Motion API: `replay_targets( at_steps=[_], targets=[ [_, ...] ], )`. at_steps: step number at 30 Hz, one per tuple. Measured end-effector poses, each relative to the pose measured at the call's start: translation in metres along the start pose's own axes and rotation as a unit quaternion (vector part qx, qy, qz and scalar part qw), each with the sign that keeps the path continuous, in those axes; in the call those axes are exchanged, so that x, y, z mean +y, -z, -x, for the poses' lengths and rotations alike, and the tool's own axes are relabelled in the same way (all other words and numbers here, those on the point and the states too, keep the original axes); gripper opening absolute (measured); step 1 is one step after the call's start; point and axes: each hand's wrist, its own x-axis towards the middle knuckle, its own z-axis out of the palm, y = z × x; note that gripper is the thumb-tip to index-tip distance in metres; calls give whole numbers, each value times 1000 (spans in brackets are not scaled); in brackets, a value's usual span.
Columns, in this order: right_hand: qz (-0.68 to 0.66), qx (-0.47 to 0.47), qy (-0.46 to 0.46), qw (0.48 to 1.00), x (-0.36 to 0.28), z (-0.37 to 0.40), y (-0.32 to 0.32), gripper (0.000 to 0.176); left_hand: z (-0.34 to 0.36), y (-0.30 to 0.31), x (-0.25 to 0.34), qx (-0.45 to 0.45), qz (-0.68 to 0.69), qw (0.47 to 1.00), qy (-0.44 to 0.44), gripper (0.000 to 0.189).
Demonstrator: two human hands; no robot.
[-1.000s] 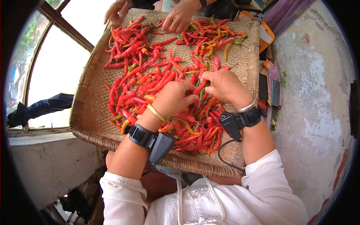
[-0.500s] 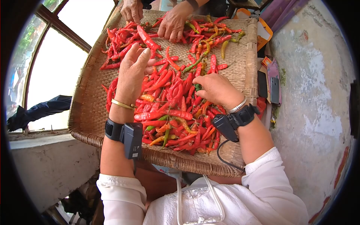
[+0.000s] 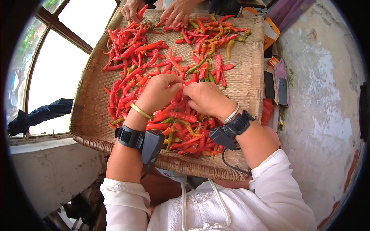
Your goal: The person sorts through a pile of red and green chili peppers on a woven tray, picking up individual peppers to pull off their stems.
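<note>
Sat with a pale plastered wall (image 3: 327, 96) well off to the right of the right hand and a bright window (image 3: 58, 77) out beyond the left. Kept a broad woven tray (image 3: 246, 77) beneath both hands, its near rim just below the wrists. Had a thick heap of chillies (image 3: 185, 131), mostly red with a few green and orange, lying under and just behind the hands, and a looser scatter (image 3: 135, 50) ahead of them toward the tray's far edge. Brought the left hand (image 3: 156, 94) back from where it had hung half a second ago, lifted and open over that far scatter; now lowered it to the heap, fingers curled and drawn together, fingertips all but touching those of the right hand (image 3: 206, 99). Left the right hand nearly where it had been, only slid a little toward the left, knuckles up, fingers closed. Seemed to pinch one red chilli (image 3: 179, 93) from both ends, right between the two sets of fingertips, though part of it stayed hidden under them. Meant, on this showing, that the far reach was done and both hands were again on a single pod. Saw another person's hands (image 3: 178, 11) among the chillies at the far rim, well ahead. Wore a dark wrist device (image 3: 148, 144) behind the left hand and another (image 3: 227, 133) behind the right, with a gold bangle (image 3: 139, 111) and a silver one (image 3: 231, 115) nearer the knuckles.
</note>
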Motion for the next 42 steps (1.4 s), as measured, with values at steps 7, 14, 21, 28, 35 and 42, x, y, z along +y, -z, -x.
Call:
replay_targets(
  at_steps=[7, 14, 21, 28, 35, 42],
  targets=[
    [-467, 25, -155, 870, 3, 1, 32, 16, 6, 16, 24, -75, 322, 938, 108, 27],
    [-565, 63, -172, 805, 1, 9, 32, 21, 6, 10, 26, -209, 200, 954, 82, 22],
    [-273, -23, -122, 954, -5, 21, 28, 24, -5, 26, 11, 199, 262, 939, 96, 36],
    [-73, -119, -16, 990, -21, 27, 12, 32, 6, 9, 9, -25, -43, 998, -24, 28],
    [-18, -84, -58, 995, -25, 31, -7, 29, 23, -8, 10, -83, -114, 986, -90, 19],
    [-266, 43, -128, 954, -24, 35, 25, 13, 31, -4, 18, -129, -11, 988, -82, 17]
  ],
)
